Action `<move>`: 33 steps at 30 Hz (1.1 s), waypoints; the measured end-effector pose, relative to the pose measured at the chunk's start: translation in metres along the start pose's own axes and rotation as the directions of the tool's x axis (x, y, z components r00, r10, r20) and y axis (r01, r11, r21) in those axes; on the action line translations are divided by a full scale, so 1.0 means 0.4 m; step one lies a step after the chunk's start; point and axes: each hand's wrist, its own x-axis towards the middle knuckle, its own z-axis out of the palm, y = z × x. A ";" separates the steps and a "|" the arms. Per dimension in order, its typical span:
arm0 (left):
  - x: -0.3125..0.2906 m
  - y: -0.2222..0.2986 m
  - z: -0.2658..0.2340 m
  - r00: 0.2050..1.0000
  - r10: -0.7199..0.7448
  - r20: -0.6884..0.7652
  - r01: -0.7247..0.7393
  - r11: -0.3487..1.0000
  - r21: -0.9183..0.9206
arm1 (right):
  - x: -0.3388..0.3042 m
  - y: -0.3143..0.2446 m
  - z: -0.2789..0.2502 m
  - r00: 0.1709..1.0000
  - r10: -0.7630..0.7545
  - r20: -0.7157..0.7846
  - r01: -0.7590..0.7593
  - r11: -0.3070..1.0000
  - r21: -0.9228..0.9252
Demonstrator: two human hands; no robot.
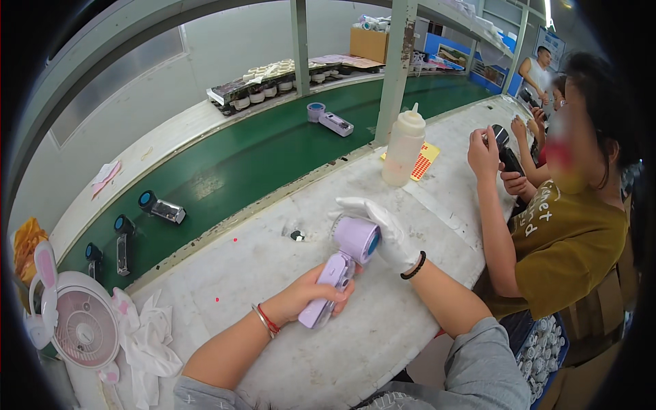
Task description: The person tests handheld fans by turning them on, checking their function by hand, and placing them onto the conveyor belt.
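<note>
The surface (311, 372) is a long, pale worktop. Above it, a lilac handheld device (333, 272) is held at a tilt, head end uppermost. The device should be light and stiff; its smooth casing may prove slippery against fabric. The right hand (393, 236), gloved in white, lies along the right and far side of the head with fingers extended; contact pressure cannot be determined. The left hand (311, 294), bare, is closed around the handle (314, 312), judged the most secure place to take hold. Support the round head (354, 234) by its outer wall. Treat the blue end face (372, 240) as fragile. Avoid loading the narrow neck (347, 255), probably the weakest section.
</note>
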 end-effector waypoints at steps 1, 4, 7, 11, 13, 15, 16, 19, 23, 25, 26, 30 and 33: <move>-0.004 -0.003 -0.010 0.993 -0.017 0.117 0.035 0.988 -0.153 | -0.004 -0.031 0.029 0.998 0.049 0.037 -0.052 0.995 0.090; -0.020 0.015 0.004 0.973 -0.004 0.231 0.076 0.948 -0.308 | -0.004 -0.053 0.027 0.980 0.147 0.137 -0.162 0.982 0.098; -0.009 0.027 0.015 0.987 -0.091 0.132 0.128 0.943 -0.309 | 0.013 -0.026 -0.019 0.970 0.215 0.112 -0.205 0.974 -0.095; -0.007 0.036 -0.006 0.973 -0.049 -0.226 0.046 0.999 -0.016 | 0.031 0.032 -0.080 0.908 0.383 -0.170 -0.385 0.923 0.027; -0.004 0.032 -0.018 0.938 0.023 -0.347 -0.018 1.000 0.019 | 0.026 0.030 -0.046 0.966 0.185 -0.181 -0.206 0.973 -0.101; -0.011 0.030 -0.026 0.937 0.008 -0.350 -0.034 0.997 -0.068 | 0.012 0.015 -0.010 0.985 -0.080 -0.152 0.036 0.961 -0.273; -0.014 0.030 -0.029 0.936 -0.010 -0.351 -0.048 0.987 -0.156 | 0.013 0.005 -0.009 0.985 -0.081 -0.151 0.038 0.961 -0.273; -0.009 0.034 -0.023 0.890 -0.043 -0.454 -0.044 0.983 -0.179 | 0.013 -0.018 -0.006 0.991 0.057 -0.117 -0.076 0.984 -0.163; -0.021 0.037 -0.047 0.958 -0.039 -0.283 -0.026 0.975 -0.219 | 0.011 0.007 -0.023 0.987 0.040 -0.153 -0.062 0.987 -0.146; -0.014 0.035 -0.043 0.959 -0.033 -0.281 -0.030 0.976 -0.217 | 0.009 0.030 -0.042 0.981 -0.031 -0.191 0.002 0.988 -0.152; -0.014 0.033 -0.043 0.957 -0.029 -0.287 -0.035 0.976 -0.217 | 0.007 0.038 -0.045 0.981 -0.032 -0.190 0.003 0.989 -0.150; -0.013 0.024 -0.053 0.963 -0.024 -0.269 -0.033 0.978 -0.205 | 0.008 0.066 -0.057 0.973 0.003 -0.232 -0.037 0.989 -0.146; -0.003 0.012 -0.049 0.935 -0.015 -0.355 -0.068 0.973 -0.219 | 0.011 0.113 -0.068 0.950 0.090 -0.299 -0.118 0.990 -0.078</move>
